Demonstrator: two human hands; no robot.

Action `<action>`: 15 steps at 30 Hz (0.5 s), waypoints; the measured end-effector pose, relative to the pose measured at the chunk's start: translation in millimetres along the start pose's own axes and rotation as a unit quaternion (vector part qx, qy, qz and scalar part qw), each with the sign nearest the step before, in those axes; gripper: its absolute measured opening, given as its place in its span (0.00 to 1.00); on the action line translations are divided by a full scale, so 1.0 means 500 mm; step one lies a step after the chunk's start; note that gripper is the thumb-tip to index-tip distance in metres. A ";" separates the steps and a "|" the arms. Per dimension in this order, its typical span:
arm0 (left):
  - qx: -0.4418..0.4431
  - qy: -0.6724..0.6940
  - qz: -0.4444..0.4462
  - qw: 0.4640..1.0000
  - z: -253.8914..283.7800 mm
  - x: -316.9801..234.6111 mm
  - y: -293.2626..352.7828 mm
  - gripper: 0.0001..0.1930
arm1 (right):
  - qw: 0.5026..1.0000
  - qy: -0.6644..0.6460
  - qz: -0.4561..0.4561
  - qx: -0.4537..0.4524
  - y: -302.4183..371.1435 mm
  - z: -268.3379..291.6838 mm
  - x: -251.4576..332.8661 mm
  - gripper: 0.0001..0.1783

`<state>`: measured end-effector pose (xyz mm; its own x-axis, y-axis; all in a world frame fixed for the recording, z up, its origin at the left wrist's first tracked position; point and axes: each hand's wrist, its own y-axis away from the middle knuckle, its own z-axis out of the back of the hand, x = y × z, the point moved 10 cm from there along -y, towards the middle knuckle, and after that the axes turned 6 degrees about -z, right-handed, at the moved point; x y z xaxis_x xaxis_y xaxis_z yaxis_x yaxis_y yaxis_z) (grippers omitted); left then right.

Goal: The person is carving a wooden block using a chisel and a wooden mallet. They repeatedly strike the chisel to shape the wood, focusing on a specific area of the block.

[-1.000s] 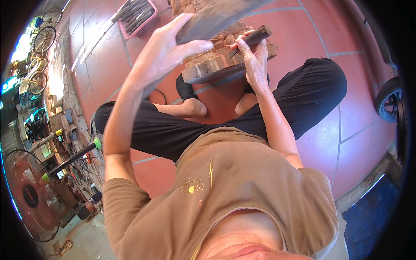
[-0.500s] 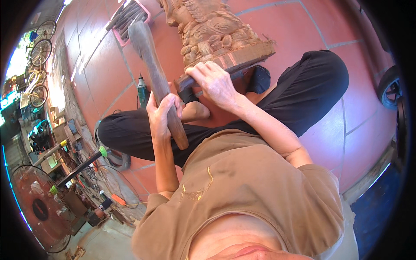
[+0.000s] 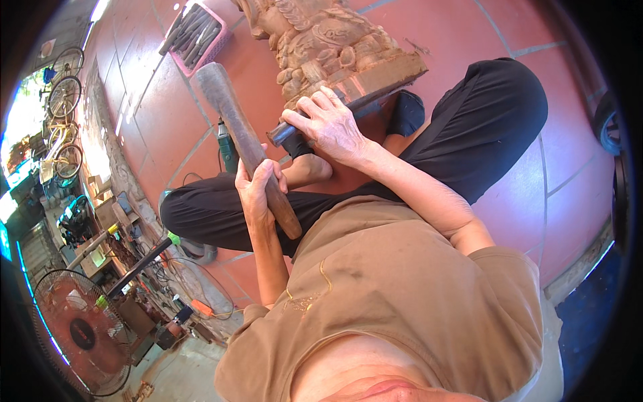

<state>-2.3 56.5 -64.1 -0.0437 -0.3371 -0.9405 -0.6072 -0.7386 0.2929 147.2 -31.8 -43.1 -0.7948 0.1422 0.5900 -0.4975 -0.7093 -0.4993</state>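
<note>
My left hand (image 3: 257, 191) is closed around the handle of a worn wooden mallet (image 3: 231, 107), whose thick head points away from me. Closed over a dark chisel (image 3: 282, 132) is my right hand (image 3: 333, 132); the chisel's butt end sticks out to the left, near the mallet. Its cutting tip cannot be made out beside the carving. A brown wooden carving (image 3: 328, 50), cut with dense rounded relief, lies just beyond my right hand with its flat base (image 3: 385, 79) toward me.
A pink basket (image 3: 219, 44) of chisel-like tools stands at the far left on the red tiled floor (image 3: 462, 33). A green rotary tool (image 3: 226, 149) is near my left knee. At the left are a fan (image 3: 82, 333), cables and bicycles (image 3: 64, 90).
The mallet has come slightly toward me with my left hand. More of the chisel's butt end shows beside my right hand. The view has shifted a little.
</note>
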 end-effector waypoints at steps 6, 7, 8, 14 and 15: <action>0.007 -0.014 0.007 1.000 -0.016 0.003 0.004 0.23 | 1.000 -0.014 -0.002 0.000 0.001 0.005 0.000 0.24; 0.004 -0.015 0.005 1.000 -0.019 -0.001 0.007 0.23 | 1.000 -0.019 -0.008 -0.001 -0.001 0.007 -0.002 0.24; 0.001 -0.017 0.003 1.000 -0.020 -0.004 0.010 0.23 | 1.000 -0.023 -0.014 -0.002 -0.003 0.009 -0.004 0.24; -0.003 -0.034 -0.025 0.999 -0.017 -0.021 0.020 0.22 | 0.998 -0.039 -0.028 -0.035 -0.009 0.022 -0.011 0.25; -0.003 -0.043 -0.033 0.999 -0.015 -0.023 0.022 0.22 | 0.998 -0.037 -0.029 -0.037 -0.009 0.022 -0.015 0.25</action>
<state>-2.2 48.0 -48.7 -0.0730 -0.2365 -0.9689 -0.6057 -0.7613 0.2315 159.1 -37.3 -38.3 -0.7376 0.1287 0.6629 -0.5685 -0.6481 -0.5067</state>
